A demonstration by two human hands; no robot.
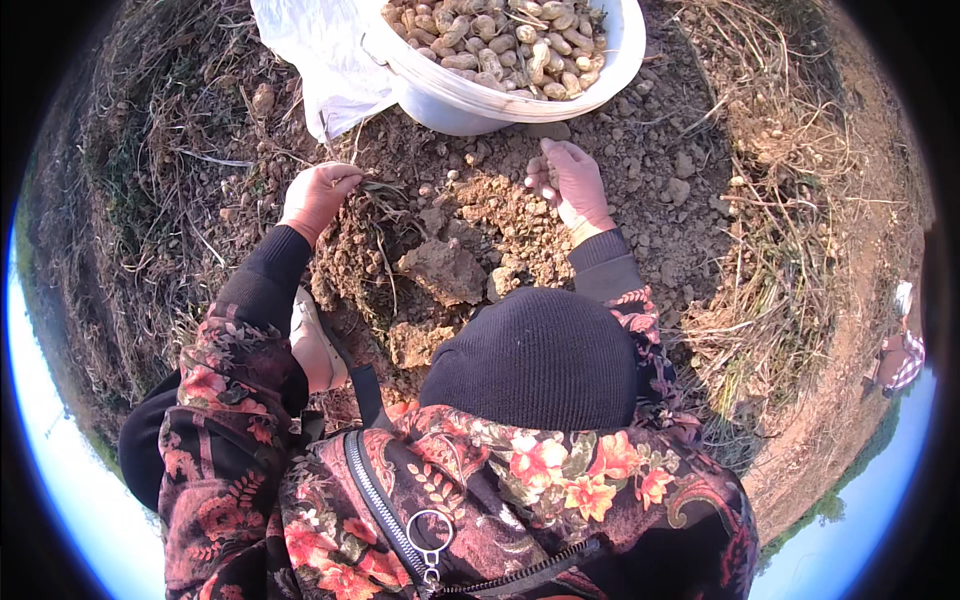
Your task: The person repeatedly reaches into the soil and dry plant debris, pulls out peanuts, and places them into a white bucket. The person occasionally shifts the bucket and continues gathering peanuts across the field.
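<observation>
My left hand (pixel 319 196) pinches the dry stems of an uprooted peanut plant (pixel 384 193), whose roots and clinging soil hang towards the ground. Over the loose earth to the right, my right hand (pixel 576 184) has its fingers curled inward. Something tan shows inside those fingers, perhaps a peanut, but it is mostly hidden. Just beyond both hands stands a white plastic bucket (pixel 450 112), heaped with unshelled peanuts (pixel 495 56). A white plastic sheet or bag (pixel 334 71) lies against its left side.
Large soil clods (pixel 444 271) lie between my hands and my body. My shoe (pixel 311 345) is planted at the left. Dried plants (pixel 780 247) are heaped along the right, with more dry vines (pixel 150 202) on the left. Another person (pixel 900 356) is at the far right edge.
</observation>
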